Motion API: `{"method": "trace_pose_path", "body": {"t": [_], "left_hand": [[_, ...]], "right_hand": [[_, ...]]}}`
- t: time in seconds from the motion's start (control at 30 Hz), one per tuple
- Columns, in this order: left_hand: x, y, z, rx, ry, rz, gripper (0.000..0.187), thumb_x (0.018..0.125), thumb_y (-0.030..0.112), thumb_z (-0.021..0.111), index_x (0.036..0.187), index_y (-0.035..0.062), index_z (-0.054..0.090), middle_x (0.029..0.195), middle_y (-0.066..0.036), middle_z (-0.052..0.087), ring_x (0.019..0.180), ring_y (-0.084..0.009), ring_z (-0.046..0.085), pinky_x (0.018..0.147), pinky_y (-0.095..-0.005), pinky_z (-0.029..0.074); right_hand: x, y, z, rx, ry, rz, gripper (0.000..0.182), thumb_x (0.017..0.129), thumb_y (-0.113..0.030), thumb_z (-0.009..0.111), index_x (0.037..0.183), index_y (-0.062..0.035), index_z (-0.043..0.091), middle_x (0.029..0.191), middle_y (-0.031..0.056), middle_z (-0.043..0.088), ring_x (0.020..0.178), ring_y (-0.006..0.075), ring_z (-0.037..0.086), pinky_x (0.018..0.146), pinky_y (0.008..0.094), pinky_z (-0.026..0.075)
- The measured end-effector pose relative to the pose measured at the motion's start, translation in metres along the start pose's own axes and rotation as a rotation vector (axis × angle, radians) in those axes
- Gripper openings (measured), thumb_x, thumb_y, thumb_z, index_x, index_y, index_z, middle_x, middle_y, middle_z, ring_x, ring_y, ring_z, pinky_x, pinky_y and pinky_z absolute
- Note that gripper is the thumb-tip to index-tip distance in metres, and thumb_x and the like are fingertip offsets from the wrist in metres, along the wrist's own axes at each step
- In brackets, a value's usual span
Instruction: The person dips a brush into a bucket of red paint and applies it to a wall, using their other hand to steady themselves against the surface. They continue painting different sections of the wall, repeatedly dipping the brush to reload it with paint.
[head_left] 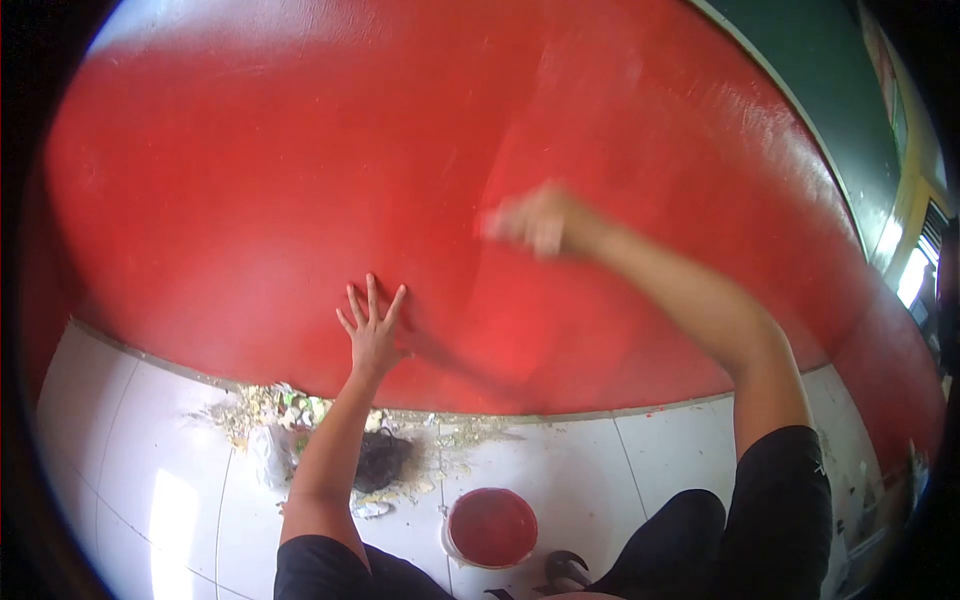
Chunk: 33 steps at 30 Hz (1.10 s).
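My left hand (372, 335) lies with fingers spread against the lower part of a glossy red wall (300, 180) and holds nothing. Higher and to the right, my right hand (550, 222) is closed in front of the wall and smeared by motion. A small red-pink thing (487, 224) sticks out on its left side, too blurred for me to name its kind. Between my arms, on the floor near my feet, stands a white bucket (452, 545) with a red inside; whether it holds paint or is only stained is hard to tell.
Crumbled debris (285, 405) lies along the wall's foot on white floor tiles (570, 465). Beside it are a clear plastic bag (269, 455) and a dark crumpled bag (383, 460). A green surface (830, 70) borders the red wall at upper right.
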<state>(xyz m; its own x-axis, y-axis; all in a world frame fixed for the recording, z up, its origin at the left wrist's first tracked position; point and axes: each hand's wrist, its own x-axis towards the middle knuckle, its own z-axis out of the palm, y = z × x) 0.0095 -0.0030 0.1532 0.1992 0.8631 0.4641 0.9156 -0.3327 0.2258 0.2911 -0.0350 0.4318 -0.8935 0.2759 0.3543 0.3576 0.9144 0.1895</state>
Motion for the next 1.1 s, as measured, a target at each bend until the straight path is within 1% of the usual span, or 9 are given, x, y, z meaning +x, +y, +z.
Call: {"method": "trace_pose_path", "body": {"t": [0.2, 0.3, 0.37, 0.47, 0.63, 0.7, 0.8, 0.97, 1.1], "left_hand": [[0.002, -0.008, 0.015, -0.035, 0.034, 0.018, 0.127, 0.058, 0.037, 0.094, 0.158, 0.0458, 0.016, 0.168, -0.015, -0.008, 0.151, -0.0521, -0.001, 0.11, -0.0783, 0.018], [0.005, -0.01, 0.023, -0.06, 0.129, -0.023, 0.125, 0.059, 0.033, 0.093, 0.157, 0.0478, 0.018, 0.169, -0.014, -0.006, 0.151, -0.0511, 0.002, 0.11, -0.0775, 0.02], [0.007, -0.012, 0.019, 0.003, 0.104, -0.008, 0.116, 0.067, 0.025, 0.088, 0.156, 0.0492, 0.018, 0.168, -0.014, -0.006, 0.151, -0.0502, 0.004, 0.111, -0.0764, 0.021], [0.011, -0.022, 0.043, 0.098, 0.235, 0.044, 0.12, 0.066, 0.023, 0.089, 0.158, 0.0467, 0.016, 0.168, -0.016, -0.007, 0.151, -0.0508, 0.001, 0.109, -0.0774, 0.024], [0.012, -0.017, 0.045, 0.202, 0.237, 0.012, 0.117, 0.07, 0.013, 0.083, 0.158, 0.0476, 0.015, 0.168, -0.016, -0.008, 0.151, -0.0511, 0.003, 0.108, -0.0777, 0.025], [0.014, -0.017, 0.044, 0.176, 0.231, 0.004, 0.117, 0.07, 0.011, 0.082, 0.158, 0.048, 0.014, 0.168, -0.016, -0.008, 0.151, -0.0513, 0.003, 0.108, -0.0777, 0.026], [0.014, -0.017, 0.042, 0.104, 0.152, -0.003, 0.12, 0.068, 0.017, 0.086, 0.158, 0.049, 0.013, 0.168, -0.015, -0.008, 0.151, -0.0525, 0.002, 0.108, -0.0776, 0.026], [0.019, -0.018, 0.047, 0.121, 0.13, -0.001, 0.124, 0.065, 0.026, 0.091, 0.157, 0.0508, 0.011, 0.168, -0.016, -0.008, 0.15, -0.0542, 0.004, 0.108, -0.0766, 0.027], [0.021, -0.02, 0.046, 0.148, 0.117, -0.006, 0.126, 0.065, 0.027, 0.091, 0.157, 0.052, 0.009, 0.168, -0.016, -0.007, 0.15, -0.0538, 0.005, 0.108, -0.0759, 0.028]], "right_hand": [[0.086, -0.014, -0.143, -0.793, 0.753, 0.204, 0.033, 0.094, -0.008, 0.055, 0.062, -0.0007, 0.049, 0.073, 0.0187, 0.065, 0.049, 0.0216, 0.053, 0.048, 0.0317, 0.041], [0.069, -0.003, -0.11, -0.861, 0.615, 0.406, 0.042, 0.099, -0.021, 0.054, 0.061, -0.0025, 0.051, 0.086, 0.0185, 0.072, 0.061, 0.0255, 0.067, 0.051, 0.0297, 0.05], [0.02, 0.009, -0.024, -0.894, 0.402, 0.32, 0.015, 0.089, -0.012, 0.058, 0.093, -0.0182, 0.071, 0.094, 0.0039, 0.073, 0.074, 0.0199, 0.07, 0.058, 0.037, 0.055], [-0.041, -0.038, 0.145, -1.071, 0.143, 0.344, 0.036, 0.083, -0.027, 0.061, 0.108, -0.0023, 0.066, 0.093, 0.0112, 0.069, 0.073, 0.0234, 0.068, 0.05, 0.0355, 0.053], [-0.09, -0.105, 0.277, -0.281, -0.096, 0.256, 0.011, 0.081, -0.022, 0.061, 0.081, -0.016, 0.07, 0.11, 0.0034, 0.07, 0.097, 0.0264, 0.07, 0.072, 0.0424, 0.059], [-0.088, -0.089, 0.271, -0.072, -0.273, 0.509, 0.008, 0.081, -0.02, 0.062, 0.078, -0.0157, 0.068, 0.108, 0.0041, 0.071, 0.089, 0.0274, 0.072, 0.072, 0.045, 0.059], [-0.028, -0.033, 0.174, 0.182, 0.342, 0.378, 0.009, 0.075, 0.001, 0.061, 0.069, -0.0045, 0.063, 0.076, 0.0102, 0.07, 0.078, 0.0268, 0.072, 0.064, 0.0363, 0.057], [0.019, -0.042, 0.033, -1.01, 0.6, 0.34, 0.009, 0.087, -0.007, 0.071, 0.094, -0.0045, 0.076, 0.081, 0.0057, 0.074, 0.067, 0.0145, 0.071, 0.056, 0.0257, 0.058], [0.001, -0.006, 0.057, -1.034, 0.761, 0.264, 0.016, 0.096, -0.014, 0.063, 0.103, -0.0052, 0.075, 0.086, 0.0078, 0.075, 0.061, 0.0137, 0.069, 0.052, 0.0243, 0.057]]}}
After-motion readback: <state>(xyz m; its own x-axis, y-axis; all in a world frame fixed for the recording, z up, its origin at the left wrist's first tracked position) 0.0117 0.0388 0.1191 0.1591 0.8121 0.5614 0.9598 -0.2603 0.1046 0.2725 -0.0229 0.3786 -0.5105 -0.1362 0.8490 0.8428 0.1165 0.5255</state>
